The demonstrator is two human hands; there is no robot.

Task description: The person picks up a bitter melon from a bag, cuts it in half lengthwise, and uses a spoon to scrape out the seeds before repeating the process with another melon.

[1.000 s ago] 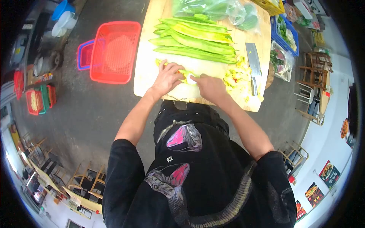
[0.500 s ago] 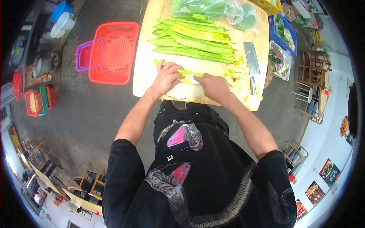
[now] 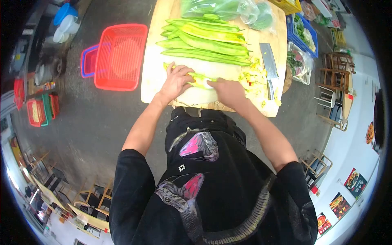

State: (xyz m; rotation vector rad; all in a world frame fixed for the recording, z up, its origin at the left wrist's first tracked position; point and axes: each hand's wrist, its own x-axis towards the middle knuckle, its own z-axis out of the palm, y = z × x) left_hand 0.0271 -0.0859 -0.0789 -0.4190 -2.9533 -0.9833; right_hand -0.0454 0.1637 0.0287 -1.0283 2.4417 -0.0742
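On the white cutting board (image 3: 196,97), my left hand (image 3: 177,83) grips one end of a long green pepper (image 3: 199,77) with its fingers bent. At the pepper's other end, my right hand (image 3: 229,92) is closed, with a small white thing showing at its thumb; I cannot make out what it is. Just beyond my hands lies a row of long green peppers (image 3: 208,41), side by side. Yellowish scraps (image 3: 252,77) are scattered to the right of my right hand. A cleaver (image 3: 267,61) lies flat beside them, its handle toward me.
The board rests on a wooden table (image 3: 153,32). Bagged green vegetables (image 3: 210,8) lie at its far side. A red plastic basket (image 3: 139,57) stands left of the table. A blue crate (image 3: 312,45) of vegetables is at the right, with wooden chairs (image 3: 337,69) farther off.
Both hands stay on the same pepper with almost the same grip. The whole view has shifted slightly; the row of peppers and the cleaver have not been moved.
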